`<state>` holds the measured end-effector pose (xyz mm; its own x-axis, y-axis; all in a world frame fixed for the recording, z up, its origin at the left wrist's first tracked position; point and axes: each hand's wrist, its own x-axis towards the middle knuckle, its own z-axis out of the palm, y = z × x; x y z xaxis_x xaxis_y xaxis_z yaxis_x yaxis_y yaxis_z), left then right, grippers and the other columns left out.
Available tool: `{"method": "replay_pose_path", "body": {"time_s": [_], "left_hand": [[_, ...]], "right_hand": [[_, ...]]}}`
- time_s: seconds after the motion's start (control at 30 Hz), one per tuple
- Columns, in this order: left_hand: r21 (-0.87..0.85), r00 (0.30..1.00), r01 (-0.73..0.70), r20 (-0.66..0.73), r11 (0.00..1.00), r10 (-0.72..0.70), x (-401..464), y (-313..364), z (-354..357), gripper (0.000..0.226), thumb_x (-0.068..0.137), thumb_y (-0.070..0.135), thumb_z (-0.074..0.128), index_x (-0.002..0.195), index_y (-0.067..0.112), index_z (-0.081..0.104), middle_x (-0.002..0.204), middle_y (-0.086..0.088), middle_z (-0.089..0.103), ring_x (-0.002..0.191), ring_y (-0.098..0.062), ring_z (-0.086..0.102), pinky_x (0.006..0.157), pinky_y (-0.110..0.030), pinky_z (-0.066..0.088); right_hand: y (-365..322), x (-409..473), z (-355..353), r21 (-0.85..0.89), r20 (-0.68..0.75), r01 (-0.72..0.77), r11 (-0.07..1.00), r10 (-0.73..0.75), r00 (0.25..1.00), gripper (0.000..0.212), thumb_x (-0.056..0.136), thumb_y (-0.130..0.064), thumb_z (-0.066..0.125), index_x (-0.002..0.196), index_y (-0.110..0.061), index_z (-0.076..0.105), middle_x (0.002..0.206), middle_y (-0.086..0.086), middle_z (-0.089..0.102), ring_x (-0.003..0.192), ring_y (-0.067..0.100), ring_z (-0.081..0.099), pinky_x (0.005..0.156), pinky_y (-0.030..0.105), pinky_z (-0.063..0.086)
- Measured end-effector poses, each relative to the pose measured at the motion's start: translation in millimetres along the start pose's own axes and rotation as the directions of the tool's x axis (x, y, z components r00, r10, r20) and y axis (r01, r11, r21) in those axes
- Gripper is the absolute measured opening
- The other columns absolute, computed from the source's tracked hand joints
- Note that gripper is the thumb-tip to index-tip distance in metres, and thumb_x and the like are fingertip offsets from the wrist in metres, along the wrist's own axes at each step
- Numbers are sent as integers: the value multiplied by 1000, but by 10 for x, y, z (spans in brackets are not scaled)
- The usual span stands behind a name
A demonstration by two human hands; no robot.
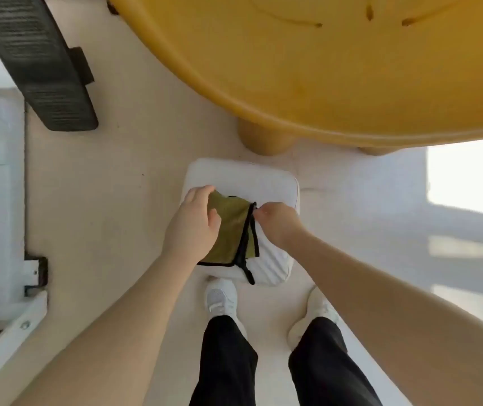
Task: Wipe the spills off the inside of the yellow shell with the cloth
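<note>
Gripping the olive cloth on the white stool, left hand at its 9 o'clock edge, right hand pinching its 3 o'clock hem, the person faces the yellow shell at 12 o'clock, slightly nearer the right hand.

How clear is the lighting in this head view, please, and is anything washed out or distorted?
Head view: a sunlit floor patch at right is blown out white; wide-angle bending curves the yellow shell; overall softly blurred, yet the cloth and dark spills stay readable.

I see the yellow shell cut off at the top and right edges; my left hand hides part of the cloth, and its right-hand fold is perhaps pinched.
</note>
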<state>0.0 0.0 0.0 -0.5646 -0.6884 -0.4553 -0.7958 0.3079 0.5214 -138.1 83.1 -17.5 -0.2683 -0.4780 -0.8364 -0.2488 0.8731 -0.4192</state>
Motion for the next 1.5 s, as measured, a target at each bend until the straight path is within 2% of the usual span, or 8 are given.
{"method": "replay_pose_path", "body": {"time_s": [0.1,0.23,0.43,0.57,0.73,0.97,1.3,1.5], "left_hand": [[-46,993,67,-91,997,-71,48,-178,103,44,92,7,46,136,9,41,136,-7,46,111,-21,53,81,-16,31],[-60,993,71,-91,996,-76,19,-371,179,43,91,6,46,134,8,43,131,-8,49,104,-20,55,80,-21,36],[-70,995,76,-54,995,-80,-103,-389,-10,37,89,2,45,125,5,51,126,-9,51,102,-24,57,84,-29,42],[-140,993,-15,112,990,31,-234,-35,-281,53,87,-9,37,134,15,46,139,-2,43,121,-17,45,100,-19,32],[-104,919,-234,301,967,254,-482,636,-669,72,80,-4,47,141,32,33,153,8,16,138,-12,18,112,-32,24],[-15,891,-301,353,954,286,-728,1452,-1149,46,79,36,65,119,17,55,128,9,50,119,-4,36,104,-28,29],[-349,958,28,277,937,74,-1025,2066,-1473,31,83,35,65,106,22,49,92,3,64,80,-9,61,63,-19,46],[-353,900,101,430,930,65,-873,1856,-1654,28,75,31,74,82,7,63,71,1,61,64,-9,56,57,-16,41]], "right_hand": [[-16,222,271,159,3,-66,985,66,998,35,96,-32,46,68,-12,41,67,2,43,61,18,43,55,28,36],[-58,389,590,400,-46,-140,906,173,984,35,90,-31,60,114,-9,47,96,4,51,90,24,54,72,33,43],[-73,87,529,479,-67,-22,878,61,996,23,92,-18,54,108,-2,56,104,15,64,97,31,61,87,47,51],[-150,-443,185,547,56,77,834,-128,990,14,94,-6,50,105,2,55,93,12,60,78,18,57,63,21,48],[-353,-1109,-486,377,216,194,906,-290,933,10,93,-1,47,87,-3,54,79,8,48,72,15,46,69,26,36],[-567,-1934,-1377,130,264,316,940,-340,903,30,97,-6,41,104,-27,60,95,-12,58,87,5,55,86,18,42],[-884,-2326,-2064,-334,120,372,866,-352,928,29,102,-26,35,120,-12,53,115,11,60,101,26,54,82,33,40],[-1133,-2221,-2163,-384,354,208,899,-64,933,44,60,-52,77,66,-13,58,61,2,51,60,19,48,58,31,38]]}}
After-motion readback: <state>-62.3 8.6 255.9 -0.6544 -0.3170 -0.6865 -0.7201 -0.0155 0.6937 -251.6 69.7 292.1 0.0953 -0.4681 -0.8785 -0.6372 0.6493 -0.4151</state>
